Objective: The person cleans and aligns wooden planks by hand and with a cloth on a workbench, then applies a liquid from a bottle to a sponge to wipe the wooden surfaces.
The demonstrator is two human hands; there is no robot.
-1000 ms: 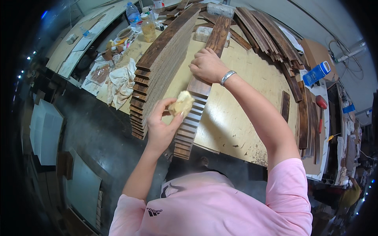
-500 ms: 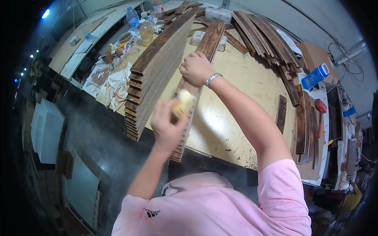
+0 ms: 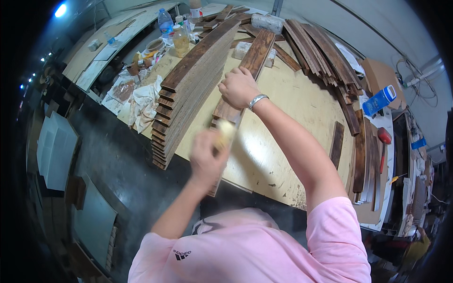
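Cloth (image 3: 144, 104) lies crumpled at the left side of the bench (image 3: 288, 118), just beside a stack (image 3: 188, 75) of dark boards with stepped near ends. Next comes the left hand (image 3: 206, 153), blurred, its fingers bent round a pale yellow pad (image 3: 225, 129); the exact pinch I cannot tell. The pad is over the near part of the pile (image 3: 257, 52), whose long axis runs away from the person, far end leaning right. The left hand is nearer its near end, which juts past the bench's front edge; the right hand (image 3: 239, 87) sits farther up, fingers together and bent over the top, though whether they clasp the sides I cannot tell. Between stack and pile only a narrow gap shows; right of the pile, bare bench gives wide room up to a short strip (image 3: 337, 144)
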